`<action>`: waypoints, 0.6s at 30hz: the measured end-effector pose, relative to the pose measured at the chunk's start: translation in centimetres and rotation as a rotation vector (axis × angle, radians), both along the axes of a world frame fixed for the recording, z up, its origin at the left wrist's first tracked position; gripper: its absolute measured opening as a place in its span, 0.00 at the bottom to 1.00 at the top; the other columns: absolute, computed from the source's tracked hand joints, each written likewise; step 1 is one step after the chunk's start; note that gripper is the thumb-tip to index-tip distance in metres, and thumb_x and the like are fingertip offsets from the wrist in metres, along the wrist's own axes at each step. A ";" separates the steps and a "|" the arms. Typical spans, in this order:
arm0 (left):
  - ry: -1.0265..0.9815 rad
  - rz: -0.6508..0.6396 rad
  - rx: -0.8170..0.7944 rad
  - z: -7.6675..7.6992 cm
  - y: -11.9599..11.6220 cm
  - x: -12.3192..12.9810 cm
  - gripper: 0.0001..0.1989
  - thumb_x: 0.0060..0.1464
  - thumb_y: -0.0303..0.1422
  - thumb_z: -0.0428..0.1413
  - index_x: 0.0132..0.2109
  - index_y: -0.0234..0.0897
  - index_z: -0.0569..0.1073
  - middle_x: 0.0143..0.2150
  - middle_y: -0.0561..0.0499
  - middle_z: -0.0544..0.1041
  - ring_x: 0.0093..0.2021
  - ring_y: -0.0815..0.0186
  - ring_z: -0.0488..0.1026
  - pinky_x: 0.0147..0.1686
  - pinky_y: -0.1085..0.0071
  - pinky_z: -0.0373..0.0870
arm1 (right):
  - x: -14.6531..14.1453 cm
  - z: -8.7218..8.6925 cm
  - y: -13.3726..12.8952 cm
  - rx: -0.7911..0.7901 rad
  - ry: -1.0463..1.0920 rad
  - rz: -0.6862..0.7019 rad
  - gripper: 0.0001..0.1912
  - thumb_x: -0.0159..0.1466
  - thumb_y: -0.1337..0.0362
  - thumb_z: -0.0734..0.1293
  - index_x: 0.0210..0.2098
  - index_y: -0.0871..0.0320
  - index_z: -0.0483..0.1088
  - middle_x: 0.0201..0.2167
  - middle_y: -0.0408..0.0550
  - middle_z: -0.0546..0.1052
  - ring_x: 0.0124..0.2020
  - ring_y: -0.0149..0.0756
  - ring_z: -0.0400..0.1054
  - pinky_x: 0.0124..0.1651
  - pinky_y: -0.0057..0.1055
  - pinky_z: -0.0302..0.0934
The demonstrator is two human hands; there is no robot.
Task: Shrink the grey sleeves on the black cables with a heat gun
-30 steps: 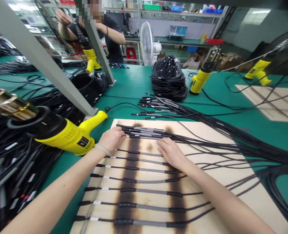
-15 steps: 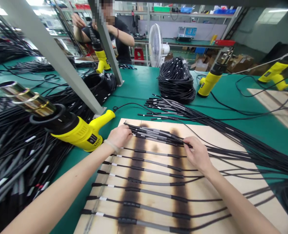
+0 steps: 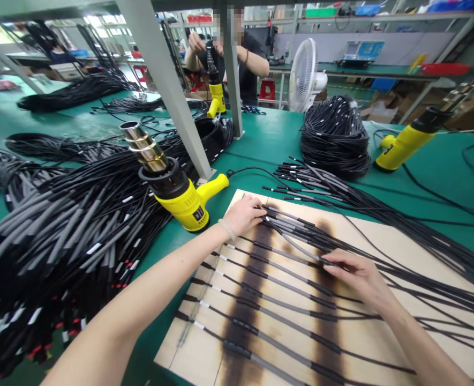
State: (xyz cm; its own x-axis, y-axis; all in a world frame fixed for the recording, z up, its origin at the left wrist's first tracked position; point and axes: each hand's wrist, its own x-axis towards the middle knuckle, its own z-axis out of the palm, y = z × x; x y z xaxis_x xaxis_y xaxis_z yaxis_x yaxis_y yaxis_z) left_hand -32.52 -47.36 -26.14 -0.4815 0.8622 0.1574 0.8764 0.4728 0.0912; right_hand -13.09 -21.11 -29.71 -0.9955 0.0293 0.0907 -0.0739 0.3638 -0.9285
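Note:
My left hand (image 3: 245,215) is closed at the left ends of a bunch of black cables with grey sleeves (image 3: 296,225), at the board's far edge. Thumb and fingers of my right hand (image 3: 357,276) pinch one black cable with a grey sleeve (image 3: 295,244), which slants from my left fingers and stands apart from the bunch. Nearer me, several similar cables (image 3: 277,318) lie spaced side by side across the wooden board (image 3: 196,346). Two dark scorched bands (image 3: 240,300) cross the board under them. My left fingertips partly hide the cable ends.
A yellow heat gun (image 3: 186,203) stands nozzle up left of the board, beside a large heap of cables (image 3: 80,230). Beyond the board are loose cables (image 3: 321,182), a coiled bundle (image 3: 335,139) and another heat gun (image 3: 405,145). A grey post (image 3: 172,91) rises behind; a co-worker (image 3: 248,64) is across the table.
My view has swung left, so things appear farther right. My right hand has drawn one cable toward me, away from the bunch. My left hand stays at the cable ends.

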 end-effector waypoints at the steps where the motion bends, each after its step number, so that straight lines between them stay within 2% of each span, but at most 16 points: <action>1: 0.004 -0.020 -0.006 0.0 0.2 0.0 0.13 0.59 0.36 0.47 0.41 0.39 0.74 0.42 0.46 0.71 0.43 0.62 0.63 0.45 0.64 0.59 | 0.1 -0.1 0.0 0.013 0.010 0.006 0.10 0.57 0.57 0.69 0.36 0.54 0.75 0.37 0.48 0.76 0.39 0.38 0.70 0.42 0.33 0.66; 5: 0.030 -0.015 0.008 1.0 0.2 0.2 0.14 0.60 0.35 0.45 0.36 0.37 0.74 0.40 0.47 0.73 0.44 0.62 0.63 0.45 0.63 0.56 | 0.1 -0.5 -0.2 0.175 0.050 0.006 0.11 0.59 0.56 0.66 0.37 0.55 0.74 0.38 0.49 0.76 0.39 0.40 0.71 0.39 0.33 0.68; 9: -0.002 0.079 0.046 2.2 -1.9 0.4 0.14 0.61 0.35 0.44 0.39 0.37 0.73 0.37 0.47 0.73 0.42 0.63 0.65 0.41 0.66 0.58 | 0.1 -1.1 0.0 0.348 0.140 -0.027 0.12 0.62 0.58 0.63 0.40 0.56 0.73 0.37 0.49 0.76 0.38 0.40 0.71 0.38 0.33 0.68; 14: -0.151 -0.009 -0.040 1.4 -4.7 0.8 0.14 0.60 0.30 0.44 0.39 0.36 0.74 0.36 0.47 0.72 0.40 0.65 0.67 0.39 0.72 0.61 | 0.0 -1.8 0.0 0.494 0.169 0.039 0.14 0.65 0.59 0.59 0.44 0.58 0.70 0.33 0.49 0.74 0.33 0.37 0.71 0.34 0.31 0.66; 16: -0.137 0.003 -0.091 1.0 -4.9 1.1 0.14 0.59 0.29 0.44 0.44 0.36 0.74 0.35 0.47 0.72 0.39 0.65 0.67 0.39 0.72 0.61 | -0.1 -1.9 -0.1 0.515 0.170 0.037 0.13 0.65 0.59 0.58 0.44 0.57 0.69 0.34 0.49 0.74 0.34 0.36 0.71 0.36 0.31 0.66; 18: -0.082 0.018 -0.162 1.1 -4.7 1.6 0.18 0.58 0.26 0.44 0.53 0.38 0.69 0.35 0.47 0.71 0.37 0.64 0.67 0.36 0.71 0.61 | -0.1 -1.9 -0.2 0.522 0.178 0.024 0.12 0.65 0.59 0.58 0.43 0.57 0.68 0.36 0.48 0.75 0.36 0.37 0.71 0.38 0.31 0.66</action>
